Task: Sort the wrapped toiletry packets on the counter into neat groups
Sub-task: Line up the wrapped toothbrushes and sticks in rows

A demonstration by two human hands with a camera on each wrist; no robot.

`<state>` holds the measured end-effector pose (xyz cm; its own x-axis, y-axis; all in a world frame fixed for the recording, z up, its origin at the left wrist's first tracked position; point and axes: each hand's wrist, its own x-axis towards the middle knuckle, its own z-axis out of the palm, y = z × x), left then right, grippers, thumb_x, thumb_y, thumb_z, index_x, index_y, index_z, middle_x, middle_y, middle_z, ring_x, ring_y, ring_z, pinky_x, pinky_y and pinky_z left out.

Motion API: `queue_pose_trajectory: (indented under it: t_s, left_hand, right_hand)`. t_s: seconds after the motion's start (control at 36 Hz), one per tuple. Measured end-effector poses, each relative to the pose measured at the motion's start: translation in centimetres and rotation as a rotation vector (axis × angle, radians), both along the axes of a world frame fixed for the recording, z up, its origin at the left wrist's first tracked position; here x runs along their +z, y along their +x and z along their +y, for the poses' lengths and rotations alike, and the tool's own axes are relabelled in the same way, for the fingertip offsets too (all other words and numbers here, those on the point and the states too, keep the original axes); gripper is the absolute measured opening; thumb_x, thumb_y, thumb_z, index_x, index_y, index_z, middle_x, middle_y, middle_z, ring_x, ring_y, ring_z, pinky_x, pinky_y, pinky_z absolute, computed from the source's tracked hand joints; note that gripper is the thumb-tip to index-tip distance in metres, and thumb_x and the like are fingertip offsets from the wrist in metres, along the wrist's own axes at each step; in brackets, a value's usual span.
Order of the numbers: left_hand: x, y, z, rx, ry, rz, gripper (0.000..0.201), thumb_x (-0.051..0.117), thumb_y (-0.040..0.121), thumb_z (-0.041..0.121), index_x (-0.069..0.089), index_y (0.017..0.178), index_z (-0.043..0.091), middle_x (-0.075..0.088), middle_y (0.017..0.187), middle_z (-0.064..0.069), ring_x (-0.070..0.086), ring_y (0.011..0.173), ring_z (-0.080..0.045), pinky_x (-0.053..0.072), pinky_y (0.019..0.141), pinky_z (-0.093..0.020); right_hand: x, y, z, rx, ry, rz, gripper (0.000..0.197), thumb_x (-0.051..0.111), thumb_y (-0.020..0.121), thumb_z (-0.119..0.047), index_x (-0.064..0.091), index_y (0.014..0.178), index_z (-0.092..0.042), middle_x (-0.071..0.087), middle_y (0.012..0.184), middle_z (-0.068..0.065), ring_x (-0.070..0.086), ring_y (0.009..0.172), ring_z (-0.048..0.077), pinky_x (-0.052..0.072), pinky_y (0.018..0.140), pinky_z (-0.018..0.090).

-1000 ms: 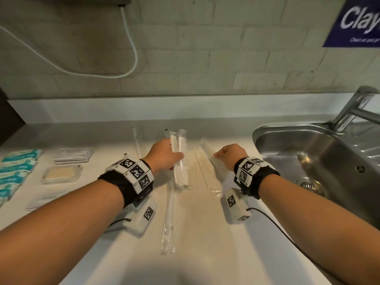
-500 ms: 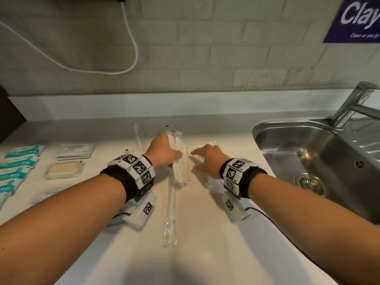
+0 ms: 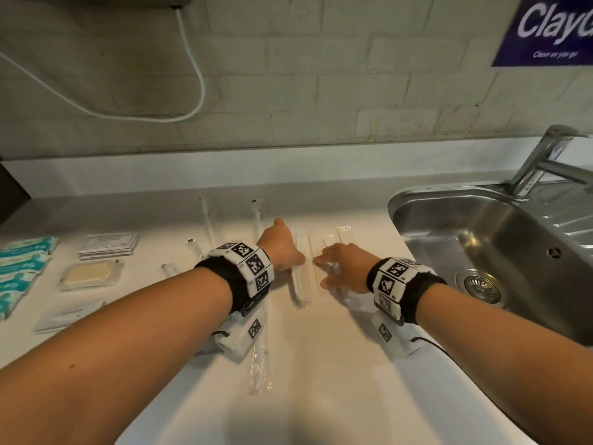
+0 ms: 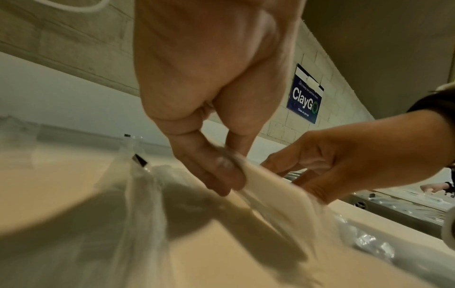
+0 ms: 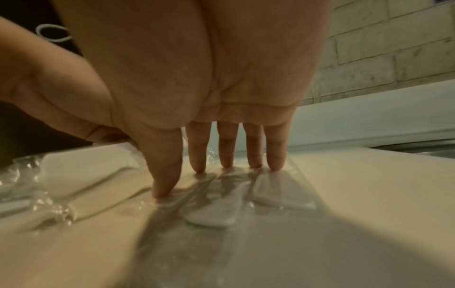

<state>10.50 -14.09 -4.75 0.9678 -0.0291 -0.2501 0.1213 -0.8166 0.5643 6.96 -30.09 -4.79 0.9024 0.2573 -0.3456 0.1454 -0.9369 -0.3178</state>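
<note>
Long toothbrush packets in clear wrap lie mid-counter. My left hand point(image 3: 282, 248) pinches one white toothbrush packet point(image 3: 297, 284) between thumb and finger, low over the counter; the left wrist view shows the left hand point(image 4: 231, 155) with that toothbrush packet point(image 4: 270, 187) slanting down to the surface. Just to its right, my right hand point(image 3: 340, 268) lies flat on the clear packets point(image 3: 330, 242). In the right wrist view the right hand point(image 5: 209, 175) presses its straight fingers point(image 5: 253, 157) and thumb down on the clear packets point(image 5: 283, 193).
Another long packet point(image 3: 261, 364) lies nearer me, and two more point(image 3: 205, 216) at the back. Teal packets point(image 3: 22, 264), white sachets point(image 3: 109, 245), a soap bar point(image 3: 90, 274) and a flat white packet point(image 3: 67, 316) sit left. The steel sink point(image 3: 417, 226) and tap point(image 3: 545, 162) are right.
My left hand has brought its raised packets down to the counter. My right hand has uncurled from a fist, moved left and spread flat on the clear packets.
</note>
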Motion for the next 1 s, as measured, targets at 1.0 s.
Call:
queue_pose_trajectory:
  t_s: [1.0]
  left_hand:
    - [0.6, -0.4, 1.1, -0.017, -0.069, 0.053, 0.086, 0.069, 0.081, 0.012, 0.016, 0.149, 0.007, 0.058, 0.094, -0.007, 0.062, 0.088, -0.022, 0.053, 0.075, -0.034]
  right_hand:
    - [-0.2, 0.4, 1.1, 0.186, -0.142, -0.126, 0.068, 0.064, 0.083, -0.047, 0.041, 0.143, -0.027, 0.036, 0.152, -0.003, 0.025, 0.143, 0.026, 0.013, 0.117, 0.049]
